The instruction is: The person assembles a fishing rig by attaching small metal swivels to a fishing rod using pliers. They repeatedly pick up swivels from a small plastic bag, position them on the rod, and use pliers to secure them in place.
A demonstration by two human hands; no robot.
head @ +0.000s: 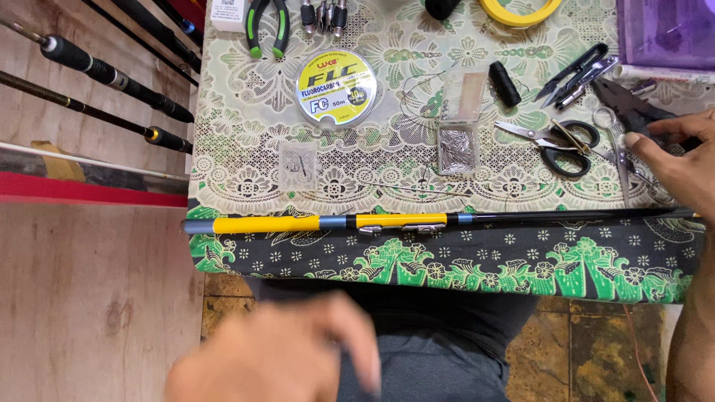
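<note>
My right hand [681, 160] reaches in from the right edge, thumb and fingers closed around the handles of black pliers [624, 103] lying on the patterned cloth. My left hand [277, 357] is blurred low in front of my lap, fingers apart and holding nothing. A fishing rod [298, 222] with a yellow and black grip and a metal reel seat [402, 228] lies across the table's near edge, below my right hand.
On the tablecloth [238, 141] lie a round spool of fishing line [335, 88], a clear box of metal sleeves [456, 149], a small hook packet [298, 164], black scissors [560, 145], snips [573, 74], a black thread spool [505, 82], green-handled pliers [267, 30]. Several rods [112, 74] lean at left.
</note>
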